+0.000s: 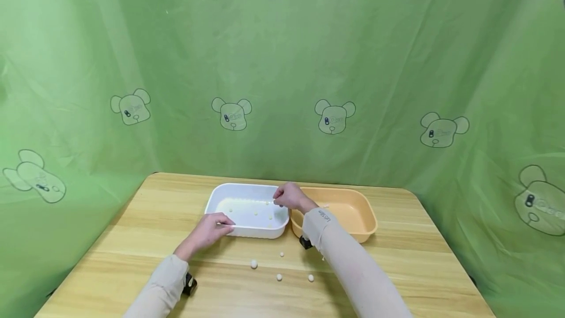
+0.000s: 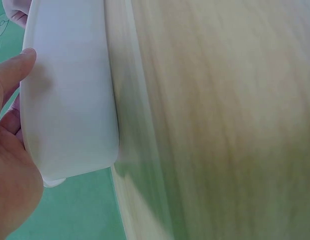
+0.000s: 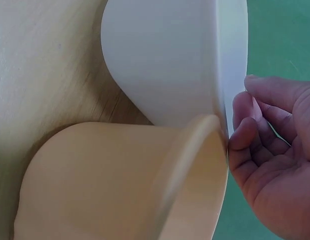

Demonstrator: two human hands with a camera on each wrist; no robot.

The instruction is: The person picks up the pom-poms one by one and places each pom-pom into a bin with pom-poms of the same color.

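at the near right end of the white basin, the right hand has its fingertips drawn narrowly together – whether they pinch anything, i cannot tell – while the left hand grips the near rim. that rim is best held steady, with fingertips working low over the small yellowish pieces inside.

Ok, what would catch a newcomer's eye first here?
Probably the green curtain, printed with bear faces, behind the wooden table. Next come the white tray and the orange tray, side by side toward the table's far edge, the left hand gripping the white one's near rim. In front of the trays lie small white balls.
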